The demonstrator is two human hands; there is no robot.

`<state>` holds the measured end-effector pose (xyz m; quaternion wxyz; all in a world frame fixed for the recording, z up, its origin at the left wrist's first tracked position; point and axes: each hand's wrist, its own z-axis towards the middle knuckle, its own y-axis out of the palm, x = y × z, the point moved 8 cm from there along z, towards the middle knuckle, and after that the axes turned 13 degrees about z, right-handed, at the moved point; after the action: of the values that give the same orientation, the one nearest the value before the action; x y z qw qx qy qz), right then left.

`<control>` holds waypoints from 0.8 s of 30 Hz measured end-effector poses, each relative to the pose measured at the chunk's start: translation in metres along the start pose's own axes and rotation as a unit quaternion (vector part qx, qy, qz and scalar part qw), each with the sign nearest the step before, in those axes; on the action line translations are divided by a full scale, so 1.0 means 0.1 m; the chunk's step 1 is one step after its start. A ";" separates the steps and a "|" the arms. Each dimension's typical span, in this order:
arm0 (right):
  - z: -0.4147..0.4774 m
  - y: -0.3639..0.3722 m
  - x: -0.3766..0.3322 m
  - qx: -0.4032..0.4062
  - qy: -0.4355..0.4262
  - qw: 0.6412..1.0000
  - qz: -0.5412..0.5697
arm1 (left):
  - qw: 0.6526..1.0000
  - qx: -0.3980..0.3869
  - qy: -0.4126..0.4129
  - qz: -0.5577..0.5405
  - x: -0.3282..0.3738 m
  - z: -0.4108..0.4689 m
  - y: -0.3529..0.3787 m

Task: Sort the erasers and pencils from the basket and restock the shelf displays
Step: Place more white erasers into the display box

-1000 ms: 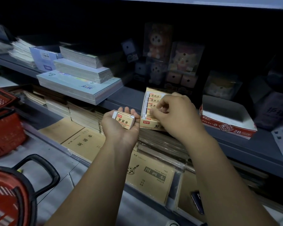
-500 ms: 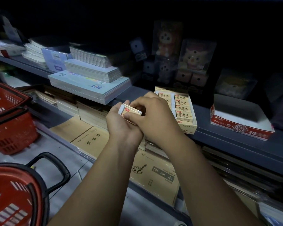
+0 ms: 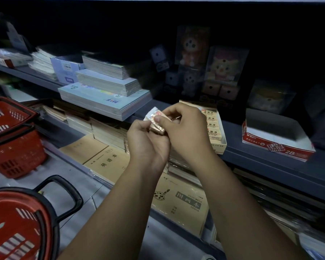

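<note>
A dark grey metal shelf (image 3: pixel 261 160) spans the view. A red plastic basket with a black handle (image 3: pixel 26 222) sits lower left. At the shelf's front edge stands an open cream cardboard box (image 3: pixel 218 147) of sleeved erasers (image 3: pixel 212 125). Just before it, left hand (image 3: pixel 146 144) and right hand (image 3: pixel 188 132) both pinch one small wrapped eraser (image 3: pixel 154 117), fingers curled round it.

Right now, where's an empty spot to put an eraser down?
Bare shelf strip between the eraser box and the red 2B box; grey ledge between the red basket and brown notebooks. Crowded around the notebook stacks and toys.
</note>
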<state>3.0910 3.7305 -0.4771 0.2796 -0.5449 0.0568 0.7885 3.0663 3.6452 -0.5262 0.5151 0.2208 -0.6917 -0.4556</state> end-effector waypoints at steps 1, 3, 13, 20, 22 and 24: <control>0.01 -0.02 0.00 0.011 0.001 1.000 0.012 | 1.000 0.004 -0.003 0.018 -0.02 0.02 -0.02; 0.02 -0.05 0.03 0.023 0.012 0.999 0.038 | 0.999 0.021 -0.002 0.046 -0.03 0.06 -0.09; 0.08 -0.47 0.09 0.028 0.050 0.998 0.029 | 0.990 0.125 0.019 0.062 0.00 0.11 -0.33; 0.07 -0.70 0.10 -0.031 0.082 0.995 -0.050 | 0.982 0.171 -0.005 0.079 -0.08 0.11 -0.43; 0.07 -0.70 0.14 -0.045 0.100 0.993 -0.051 | 0.983 0.171 -0.010 0.068 -0.11 0.10 -0.42; 0.07 -0.69 0.17 -0.054 0.111 0.990 -0.072 | 0.982 0.176 -0.010 0.067 -0.12 0.09 -0.42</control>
<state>3.1153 3.7975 -0.4745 0.2981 -0.6462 0.0058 0.7026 3.0554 3.6377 -0.5691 0.4908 0.2568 -0.7792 -0.2932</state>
